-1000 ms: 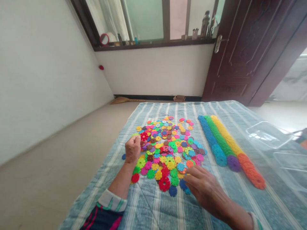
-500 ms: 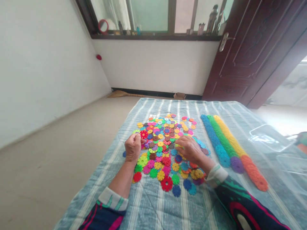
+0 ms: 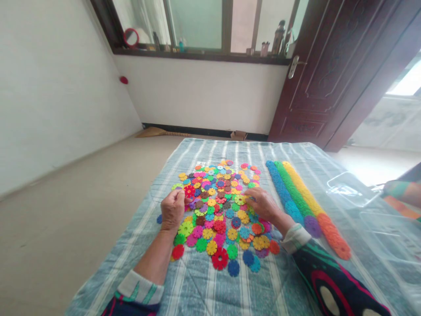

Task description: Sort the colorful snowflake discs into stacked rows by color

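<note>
Many colourful notched discs point(image 3: 219, 226) lie in a loose pile on the striped cloth point(image 3: 197, 285). My left hand point(image 3: 173, 210) is closed at the pile's left side, its fingers pinched beside a red disc point(image 3: 189, 191); what it holds is too small to make out. Over the right side of the pile, my right hand point(image 3: 263, 204) has its fingers bent together at a yellow-green disc point(image 3: 240, 199), which it appears to grip by the edge.
Overlapping rows of blue point(image 3: 278, 184), green point(image 3: 292, 191) and yellow discs point(image 3: 301, 186) run along the right, with orange point(image 3: 335, 237) and purple ones at their near ends. Clear plastic containers point(image 3: 351, 188) stand farther right. A dark red door point(image 3: 315, 79) is behind.
The view has shifted, so the scene sits further left. A yellow-green disc now shows at my right hand's fingertips. My left hand stays closed at the pile's left side.
</note>
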Motion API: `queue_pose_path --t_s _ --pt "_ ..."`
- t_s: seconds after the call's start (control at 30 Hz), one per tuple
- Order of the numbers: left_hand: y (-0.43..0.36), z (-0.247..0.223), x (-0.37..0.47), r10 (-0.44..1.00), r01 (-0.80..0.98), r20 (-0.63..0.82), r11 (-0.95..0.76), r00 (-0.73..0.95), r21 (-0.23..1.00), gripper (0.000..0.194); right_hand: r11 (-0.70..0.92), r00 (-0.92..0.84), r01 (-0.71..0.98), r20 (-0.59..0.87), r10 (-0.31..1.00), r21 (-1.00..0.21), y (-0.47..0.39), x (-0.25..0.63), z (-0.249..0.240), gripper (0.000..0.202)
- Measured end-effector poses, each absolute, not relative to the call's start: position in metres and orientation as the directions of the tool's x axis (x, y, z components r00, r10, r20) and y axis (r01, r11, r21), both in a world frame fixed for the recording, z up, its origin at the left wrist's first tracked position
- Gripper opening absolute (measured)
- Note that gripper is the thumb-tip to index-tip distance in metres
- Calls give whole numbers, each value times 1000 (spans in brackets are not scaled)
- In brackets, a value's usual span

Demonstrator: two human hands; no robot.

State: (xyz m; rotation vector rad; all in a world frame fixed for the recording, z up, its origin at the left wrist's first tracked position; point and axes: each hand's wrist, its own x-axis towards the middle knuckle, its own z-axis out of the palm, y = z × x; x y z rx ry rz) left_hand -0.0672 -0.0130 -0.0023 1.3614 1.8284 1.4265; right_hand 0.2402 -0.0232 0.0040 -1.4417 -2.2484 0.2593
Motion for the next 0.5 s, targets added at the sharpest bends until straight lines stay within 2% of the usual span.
queue_pose_path --t_s 0.2,0.5 --pt "-12 -3 -68 876 392 207 -22 -436 920 21 325 -251 870 235 939 -372 -32 240 5 15" --pt "-11 -4 -68 882 358 195 -33 -428 933 20 363 -321 865 174 931 -346 -54 229 10 12"
